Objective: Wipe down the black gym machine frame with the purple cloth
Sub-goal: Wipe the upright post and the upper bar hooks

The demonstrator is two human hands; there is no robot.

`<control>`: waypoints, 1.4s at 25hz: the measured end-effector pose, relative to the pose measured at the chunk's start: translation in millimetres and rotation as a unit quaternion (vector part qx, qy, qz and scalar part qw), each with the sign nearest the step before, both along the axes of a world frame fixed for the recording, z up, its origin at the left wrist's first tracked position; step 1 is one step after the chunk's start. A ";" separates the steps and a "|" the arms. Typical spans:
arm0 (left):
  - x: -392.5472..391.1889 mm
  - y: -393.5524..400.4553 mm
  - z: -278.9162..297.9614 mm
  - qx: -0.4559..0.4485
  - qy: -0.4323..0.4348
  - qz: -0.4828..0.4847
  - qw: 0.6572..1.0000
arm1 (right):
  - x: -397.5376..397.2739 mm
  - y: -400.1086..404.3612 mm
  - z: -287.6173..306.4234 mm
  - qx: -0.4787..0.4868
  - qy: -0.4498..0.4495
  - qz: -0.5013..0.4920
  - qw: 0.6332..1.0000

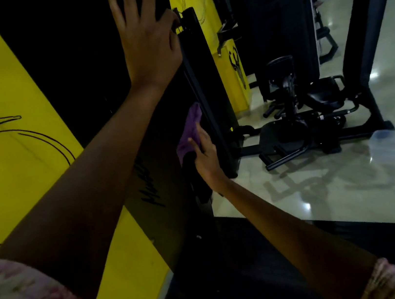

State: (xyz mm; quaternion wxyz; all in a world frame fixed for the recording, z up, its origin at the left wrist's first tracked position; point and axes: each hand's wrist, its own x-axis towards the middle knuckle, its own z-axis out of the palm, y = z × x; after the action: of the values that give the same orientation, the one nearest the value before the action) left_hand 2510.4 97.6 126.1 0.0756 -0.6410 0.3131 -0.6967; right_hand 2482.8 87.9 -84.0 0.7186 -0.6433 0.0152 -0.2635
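Glossy gym floor (326, 194) lay beyond the black frame (205, 91). Your left hand (147, 44) lay flat, fingers spread, apparently bracing you, while your right hand (205, 158) pressed the purple cloth (190, 132) against the frame's lower side with nearly straight fingers.

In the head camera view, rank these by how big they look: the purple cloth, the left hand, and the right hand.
1. left hand, clearly largest.
2. and 3. right hand and purple cloth look about alike, so no firm ranking; the cloth is partly hidden under that hand.

L hand (147, 41) flat on frame (208, 91) above; R hand (206, 158) w/ cloth (189, 130) below, prob. touching frame.
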 end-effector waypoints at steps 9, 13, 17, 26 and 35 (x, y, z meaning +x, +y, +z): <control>4.5 8.5 -0.2 0.086 0.176 -0.073 0.978 | 11.0 9.5 33.6 0.066 -0.061 -0.110 0.990; -13.5 24.1 -13.2 -0.028 0.251 -0.061 0.966 | 23.9 17.7 -10.8 0.059 -0.027 -0.130 0.989; -10.8 19.2 -21.7 0.169 0.208 -0.057 0.962 | 26.2 16.8 -9.9 0.101 0.018 -0.129 0.986; 33.3 62.2 -89.0 0.330 0.039 -0.150 0.931 | 22.4 59.4 -78.3 0.169 0.083 -0.130 0.973; 31.9 58.2 -93.0 0.292 0.007 -0.157 0.943 | 30.2 17.5 -9.8 0.151 0.028 -0.116 0.981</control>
State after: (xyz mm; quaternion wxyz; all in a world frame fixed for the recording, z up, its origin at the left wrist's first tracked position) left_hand 2542.3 155.8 33.1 0.1473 -0.5386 0.5997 -0.5733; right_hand 2513.0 105.5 -93.9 0.7714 -0.5280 0.1495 -0.3222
